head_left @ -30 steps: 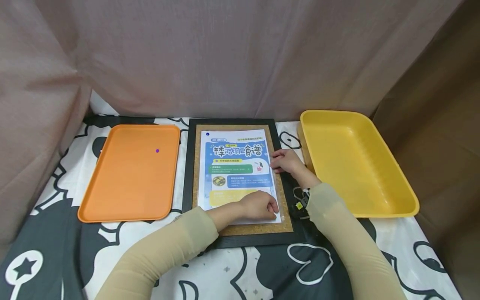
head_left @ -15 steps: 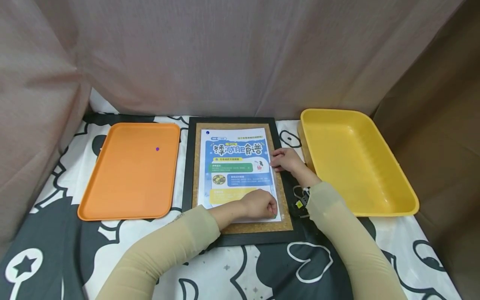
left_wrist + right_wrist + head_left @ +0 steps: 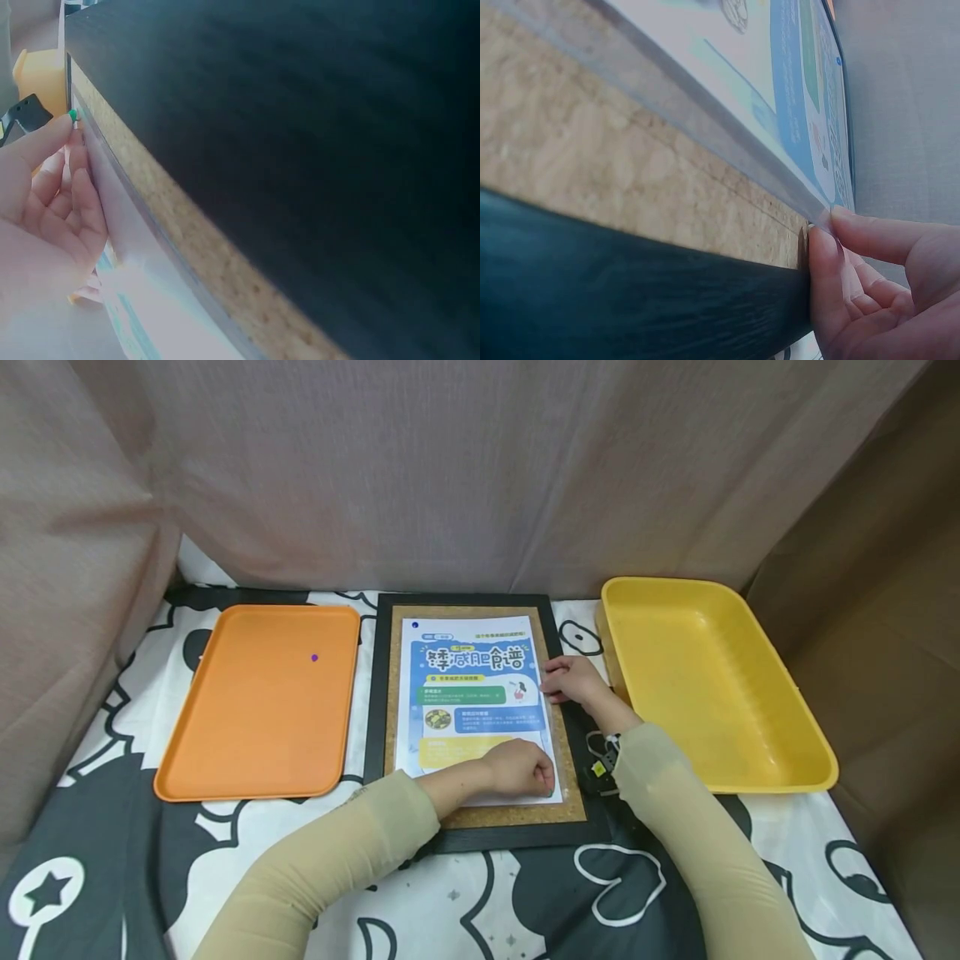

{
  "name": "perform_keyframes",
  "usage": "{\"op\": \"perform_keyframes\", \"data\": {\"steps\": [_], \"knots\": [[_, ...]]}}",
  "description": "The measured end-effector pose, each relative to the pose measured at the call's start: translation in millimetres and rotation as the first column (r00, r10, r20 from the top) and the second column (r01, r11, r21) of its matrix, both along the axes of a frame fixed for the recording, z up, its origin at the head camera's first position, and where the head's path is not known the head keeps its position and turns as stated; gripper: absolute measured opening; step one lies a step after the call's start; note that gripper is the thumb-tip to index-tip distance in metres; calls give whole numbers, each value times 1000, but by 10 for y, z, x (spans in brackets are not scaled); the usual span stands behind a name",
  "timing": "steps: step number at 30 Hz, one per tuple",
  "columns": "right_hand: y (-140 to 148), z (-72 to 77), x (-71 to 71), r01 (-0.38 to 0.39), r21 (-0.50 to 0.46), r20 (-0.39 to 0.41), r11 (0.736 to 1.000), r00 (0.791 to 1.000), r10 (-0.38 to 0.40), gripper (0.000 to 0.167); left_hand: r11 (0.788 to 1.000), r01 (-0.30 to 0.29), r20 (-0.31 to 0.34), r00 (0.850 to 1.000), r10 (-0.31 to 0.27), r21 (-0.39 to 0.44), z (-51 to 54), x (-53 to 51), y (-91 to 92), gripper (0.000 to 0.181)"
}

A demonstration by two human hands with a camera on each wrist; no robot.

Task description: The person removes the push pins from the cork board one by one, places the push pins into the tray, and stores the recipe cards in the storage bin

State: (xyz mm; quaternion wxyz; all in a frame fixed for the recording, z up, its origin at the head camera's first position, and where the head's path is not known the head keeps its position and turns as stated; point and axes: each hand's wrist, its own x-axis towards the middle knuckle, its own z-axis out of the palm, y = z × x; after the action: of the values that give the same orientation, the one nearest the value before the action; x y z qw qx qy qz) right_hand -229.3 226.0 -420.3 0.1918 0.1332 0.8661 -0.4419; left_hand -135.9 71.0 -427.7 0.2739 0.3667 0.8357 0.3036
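Observation:
A printed poster sheet lies on a cork board with a black frame. A dark blue pushpin stands in the sheet's far left corner. My left hand reaches across the sheet to its near right corner. There it pinches a small green pushpin; whether the point is in the cork is hidden. My right hand pinches the sheet's right edge between thumb and forefinger, as the right wrist view shows. Its other fingers are curled beneath.
An orange tray with a small purple pushpin on it lies left of the board. On the right stands a deep yellow tub. A patterned cloth covers the table, and curtains hang behind.
Over the last second the left fingers shift very slightly at the corner, and a bit of green pin comes into sight. The right hand keeps its place on the sheet's edge.

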Motion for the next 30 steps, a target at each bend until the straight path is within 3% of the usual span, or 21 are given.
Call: {"op": "perform_keyframes", "data": {"steps": [17,30], "knots": [[14,-17,0,-11,6,-6,1000,1000,11,46,987,-83,157,986,62,137,-7,-54,-86,13],[8,-2,-9,-6,6,1,1000,1000,6,46,949,-244,197,959,205,199,167,-194,-420,12]]}}
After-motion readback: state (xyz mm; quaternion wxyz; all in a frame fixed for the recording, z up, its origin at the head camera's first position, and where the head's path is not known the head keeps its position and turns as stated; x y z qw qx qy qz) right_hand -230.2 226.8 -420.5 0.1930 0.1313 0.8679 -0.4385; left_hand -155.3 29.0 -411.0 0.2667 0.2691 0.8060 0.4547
